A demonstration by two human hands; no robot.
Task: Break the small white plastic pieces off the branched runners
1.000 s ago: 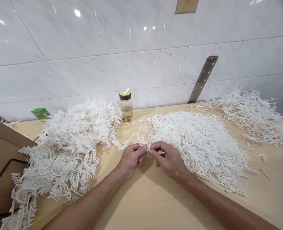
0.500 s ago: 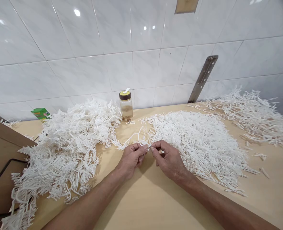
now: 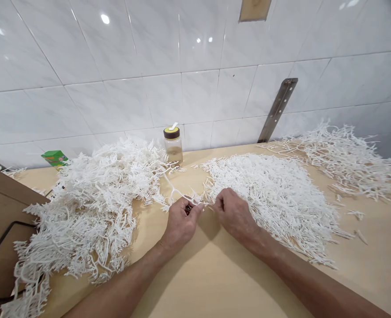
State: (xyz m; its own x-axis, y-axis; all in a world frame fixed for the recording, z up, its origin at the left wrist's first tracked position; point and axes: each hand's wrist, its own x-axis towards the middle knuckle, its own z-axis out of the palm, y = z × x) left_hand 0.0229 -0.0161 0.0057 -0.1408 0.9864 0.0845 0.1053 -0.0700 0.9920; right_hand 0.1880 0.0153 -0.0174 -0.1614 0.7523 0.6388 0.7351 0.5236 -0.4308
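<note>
A thin white branched sprig, plastic-looking, is pinched between the thumb and fingers of my left hand. Its forked stem reaches up and left from the fingers toward the jar, and its fine tips end near my thumb. Close by on the right, my right hand is closed with its fingers curled in; whatever it pinches is hidden. Just behind that hand spreads a dense heap of short white pieces. Left of my left hand lies a tall tangled pile of white sprigs.
A lidded clear jar stands at the back, against the tiled wall. A green box sits behind the left pile. Bare white stems lie at the far right. A metal bracket leans up the wall.
My hands have moved slightly apart, the right one curling further closed. The sprig in my left hand has swung, so its stem now points up and left toward the jar.
</note>
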